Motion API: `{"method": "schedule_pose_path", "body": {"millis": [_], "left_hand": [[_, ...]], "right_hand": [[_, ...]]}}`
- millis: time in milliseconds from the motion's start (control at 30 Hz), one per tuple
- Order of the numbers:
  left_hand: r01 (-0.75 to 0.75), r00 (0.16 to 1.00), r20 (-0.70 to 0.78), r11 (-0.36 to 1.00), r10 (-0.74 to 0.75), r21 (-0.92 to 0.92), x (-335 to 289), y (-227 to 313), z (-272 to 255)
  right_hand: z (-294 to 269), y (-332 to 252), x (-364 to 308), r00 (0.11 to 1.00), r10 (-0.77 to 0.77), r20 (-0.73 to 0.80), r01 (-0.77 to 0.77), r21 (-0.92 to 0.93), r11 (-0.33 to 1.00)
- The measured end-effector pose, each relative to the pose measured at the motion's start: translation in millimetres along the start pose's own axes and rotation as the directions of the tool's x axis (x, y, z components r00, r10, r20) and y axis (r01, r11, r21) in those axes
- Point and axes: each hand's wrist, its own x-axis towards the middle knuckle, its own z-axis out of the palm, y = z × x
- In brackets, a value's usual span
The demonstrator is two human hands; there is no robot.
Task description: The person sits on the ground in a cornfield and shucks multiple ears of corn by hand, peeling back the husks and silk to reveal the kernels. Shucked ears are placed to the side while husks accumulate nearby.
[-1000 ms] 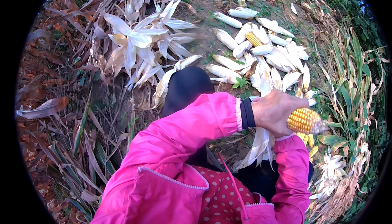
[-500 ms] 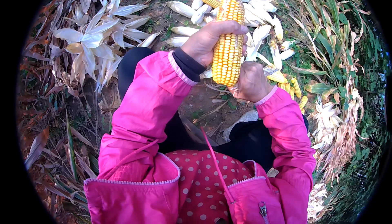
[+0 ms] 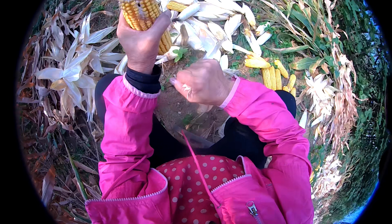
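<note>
My left hand (image 3: 139,44) is wrapped round a bare yellow corn cob (image 3: 141,10), raised at the upper left. The cob's upper end looks brownish and damaged, with a dark spot among the kernels. My right hand (image 3: 206,81) is closed, apart from the cob, over the soil between my knees. A small pale scrap (image 3: 186,88) shows at its fingers; whether more is inside the fist is hidden. Beyond the hands lies a pile of corn ears in white husks (image 3: 212,9), with one bare yellow cob (image 3: 177,6) among them.
Several husked yellow cobs (image 3: 269,77) lie to the right, beside my knee. Loose open husks (image 3: 71,70) are heaped at the left. Dry stalks and leaves (image 3: 302,15) run along the right side, with more pale husks (image 3: 320,89) near them.
The cob has moved left in my left hand and is tilted so its damaged side shows. My right hand has come away from the cob's lower end and moved left.
</note>
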Motion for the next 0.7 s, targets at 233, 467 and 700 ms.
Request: {"method": "schedule_pose_path", "body": {"millis": [233, 467, 700], "left_hand": [[0.141, 0.981, -0.094, 0.953, -0.171, -0.267, 25, -3, -30], [0.112, 0.994, 0.069, 0.878, -0.090, -0.466, 22, 36, -45], [0.180, 0.980, 0.159, 0.872, -0.119, -0.456, 17, 34, -36]], "right_hand": [[18, 19, -3, 0.864, 0.479, -0.157, -0.408, 0.342, 0.847], [15, 171, 29, 0.151, 0.986, -0.071, 0.111, 0.992, 0.055], [116, 74, 148, 0.957, 0.150, 0.248, -0.082, 0.728, -0.681]]}}
